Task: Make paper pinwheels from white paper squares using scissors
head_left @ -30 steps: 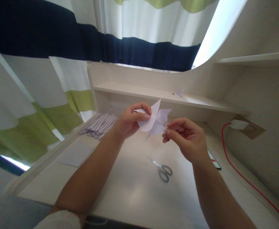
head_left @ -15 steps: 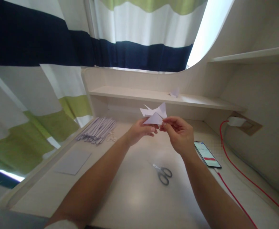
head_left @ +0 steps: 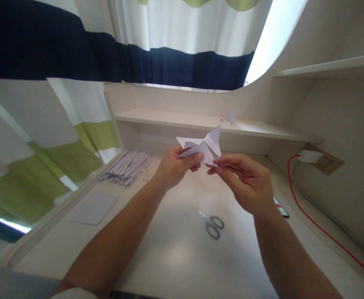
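Folded paper [head_left: 202,146] pinched between left hand [head_left: 174,166], right hand [head_left: 247,182].

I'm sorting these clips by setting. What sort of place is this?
Probably a home study nook: a pale wooden desk with a built-in shelf by a striped navy, white and green curtain, with grey-handled scissors lying on it.

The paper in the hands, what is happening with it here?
A person holds a folded white paper shape up above a pale desk. The left hand pinches it from one side with the thumb on top, and the right hand pinches a lower point of it. Scissors lie on the desk below the hands. A bundle of paper strips and a flat sheet lie to the left, and a phone is partly hidden behind the right hand.
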Demonstrator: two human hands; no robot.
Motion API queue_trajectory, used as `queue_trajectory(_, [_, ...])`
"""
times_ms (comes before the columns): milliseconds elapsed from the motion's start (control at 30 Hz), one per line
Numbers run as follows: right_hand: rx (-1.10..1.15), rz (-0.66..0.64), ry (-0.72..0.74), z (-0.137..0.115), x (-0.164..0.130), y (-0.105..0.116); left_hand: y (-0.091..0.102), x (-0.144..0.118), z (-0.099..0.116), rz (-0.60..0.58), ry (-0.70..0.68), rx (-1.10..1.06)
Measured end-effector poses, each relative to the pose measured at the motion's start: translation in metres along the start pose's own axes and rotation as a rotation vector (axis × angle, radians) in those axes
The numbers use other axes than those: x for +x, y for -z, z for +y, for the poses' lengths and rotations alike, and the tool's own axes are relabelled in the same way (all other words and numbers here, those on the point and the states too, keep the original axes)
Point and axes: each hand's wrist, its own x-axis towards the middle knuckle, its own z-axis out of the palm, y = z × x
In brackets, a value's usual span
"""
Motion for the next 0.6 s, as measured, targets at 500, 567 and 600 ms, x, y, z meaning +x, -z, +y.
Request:
queue_trajectory(500, [-0.064, 0.004, 0.038, -0.010, -0.002, 0.004, -0.007, -0.010, 0.021, 0.014, -0.015, 0.015])
queue_trajectory(567, [-0.068, 0.004, 0.038, -0.011, -0.002, 0.004, -0.008, -0.011, 0.021, 0.003, -0.023, 0.021])
queue_trajectory(600, [-0.075, 0.007, 0.039, -0.012, -0.002, 0.003, -0.008, -0.011, 0.021, -0.003, -0.027, 0.026])
